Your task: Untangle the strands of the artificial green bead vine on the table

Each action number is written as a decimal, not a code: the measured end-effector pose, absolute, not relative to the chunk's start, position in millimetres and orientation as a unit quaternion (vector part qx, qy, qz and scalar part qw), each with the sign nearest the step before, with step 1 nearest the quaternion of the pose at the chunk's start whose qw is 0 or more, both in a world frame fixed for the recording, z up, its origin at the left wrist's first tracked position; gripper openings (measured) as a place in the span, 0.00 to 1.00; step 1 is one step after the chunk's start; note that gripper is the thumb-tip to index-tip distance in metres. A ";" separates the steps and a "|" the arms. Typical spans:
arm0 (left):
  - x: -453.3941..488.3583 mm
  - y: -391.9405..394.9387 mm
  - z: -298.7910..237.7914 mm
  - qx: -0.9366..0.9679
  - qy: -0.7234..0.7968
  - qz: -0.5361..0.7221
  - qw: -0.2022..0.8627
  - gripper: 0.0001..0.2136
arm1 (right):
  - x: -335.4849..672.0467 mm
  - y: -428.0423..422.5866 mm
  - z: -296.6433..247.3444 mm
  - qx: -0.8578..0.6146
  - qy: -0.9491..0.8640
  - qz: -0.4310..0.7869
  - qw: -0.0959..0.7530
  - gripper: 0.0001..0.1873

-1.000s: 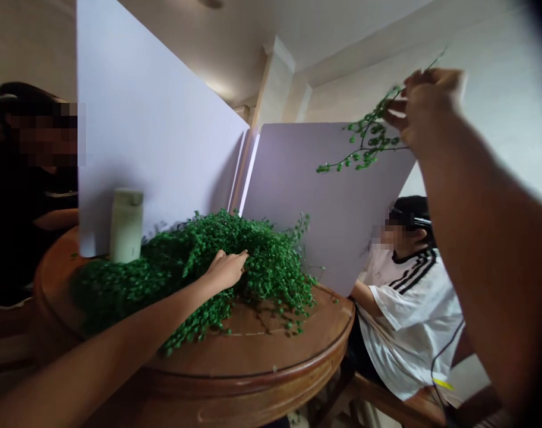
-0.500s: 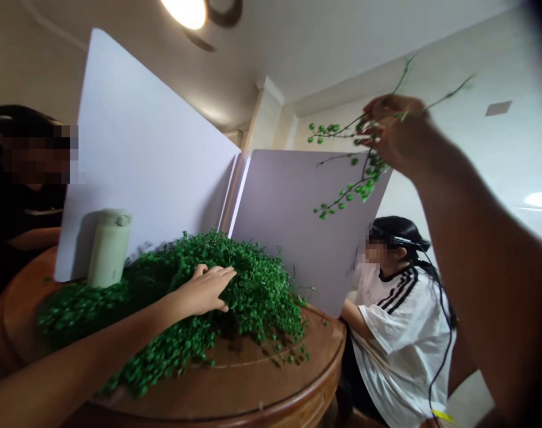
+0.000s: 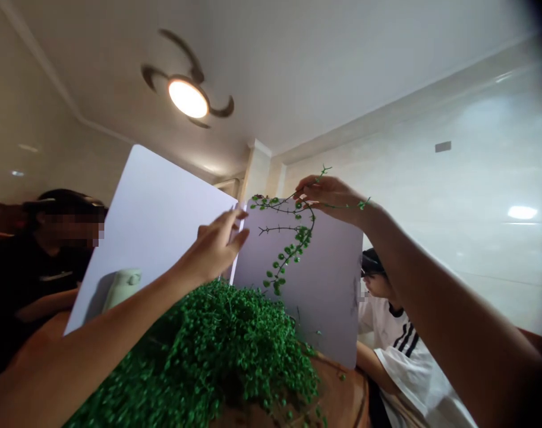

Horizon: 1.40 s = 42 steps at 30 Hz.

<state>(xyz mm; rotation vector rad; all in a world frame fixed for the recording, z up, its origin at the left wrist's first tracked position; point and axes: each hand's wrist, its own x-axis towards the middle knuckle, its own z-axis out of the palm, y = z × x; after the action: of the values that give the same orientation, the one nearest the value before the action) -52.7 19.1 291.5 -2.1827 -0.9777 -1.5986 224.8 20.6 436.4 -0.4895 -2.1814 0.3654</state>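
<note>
Raised hands above a table, seen from the head-worn camera. The right hand [image 3: 331,199] is lifted at shoulder height, forearm rising from the lower right edge, thumb and fingers pinched on a sprig of beaded green foliage [image 3: 295,238]. The sprig hangs free before the right white panel [image 3: 328,297], its lowest tip just above the foliage heap [image 3: 208,356]. The left hand [image 3: 215,246] is released, fingers loosely spread and holding nothing, its forearm crossing from the lower left edge; its fingertips lie just beside the seam between the right panel and the left white panel [image 3: 150,238]. The heap sits on a round wooden table [image 3: 337,392], running off the bottom of the view. A pale green flask [image 3: 123,288] stands behind the left forearm. A seated co-worker in a striped white shirt [image 3: 400,351] is beyond the right panel
</note>
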 end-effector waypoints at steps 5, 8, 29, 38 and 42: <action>-41.9 -7.3 346.3 -0.717 -0.266 -0.633 0.117 0.15 | 218.2 13.3 441.1 -0.174 -0.886 0.139 0.407 0.16; -32.8 -8.0 355.0 -0.745 -0.282 -0.595 0.101 0.17 | 219.2 11.2 438.3 -0.169 -0.894 0.142 0.389 0.14; -13.6 -15.2 423.5 -0.756 -0.312 -0.520 0.247 0.15 | 224.9 -31.2 457.8 -0.235 -0.813 0.248 0.470 0.24; -17.0 -29.4 453.2 -0.748 -0.322 -0.511 0.275 0.11 | 186.5 -26.8 478.7 -0.301 -0.843 0.108 0.433 0.06; -32.4 -32.4 468.6 -0.756 -0.335 -0.483 0.288 0.14 | 173.8 -21.8 485.5 -0.305 -0.844 0.048 0.438 0.05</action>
<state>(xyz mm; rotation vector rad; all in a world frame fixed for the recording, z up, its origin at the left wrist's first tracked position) -32.4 -32.4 468.6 -2.0189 -0.8937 -1.2890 173.8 -21.8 485.5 -0.7589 -2.0984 0.1199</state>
